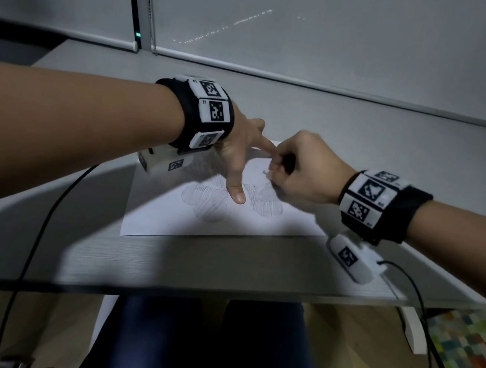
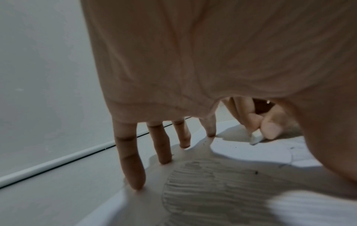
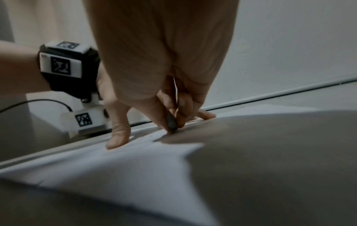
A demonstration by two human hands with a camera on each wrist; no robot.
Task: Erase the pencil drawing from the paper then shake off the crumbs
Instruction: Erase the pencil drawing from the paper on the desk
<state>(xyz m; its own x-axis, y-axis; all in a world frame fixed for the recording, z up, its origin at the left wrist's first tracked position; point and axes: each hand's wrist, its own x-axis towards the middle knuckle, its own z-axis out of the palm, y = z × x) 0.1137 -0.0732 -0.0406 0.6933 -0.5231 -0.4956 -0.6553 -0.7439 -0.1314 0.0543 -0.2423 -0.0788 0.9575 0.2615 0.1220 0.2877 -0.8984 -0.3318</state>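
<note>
A white sheet of paper (image 1: pixel 184 222) lies on the grey desk with a pencil drawing (image 1: pixel 207 200) of hatched, petal-like shapes. My left hand (image 1: pixel 239 158) is spread flat on the paper, thumb and straight fingertips pressing it down. My right hand (image 1: pixel 298 167) pinches a small white eraser (image 2: pixel 255 136) between thumb and fingers and holds its tip against the paper beside my left index finger. In the right wrist view the eraser (image 3: pixel 171 122) looks dark between the fingertips. A few dark crumbs (image 2: pixel 255 172) lie on the sheet.
The grey desk (image 1: pixel 221 269) ends at a near edge above my legs. A window blind with its bottom rail (image 1: pixel 315 84) stands close behind the paper. Black cables (image 1: pixel 37 230) run from both wrist cameras over the desk edge.
</note>
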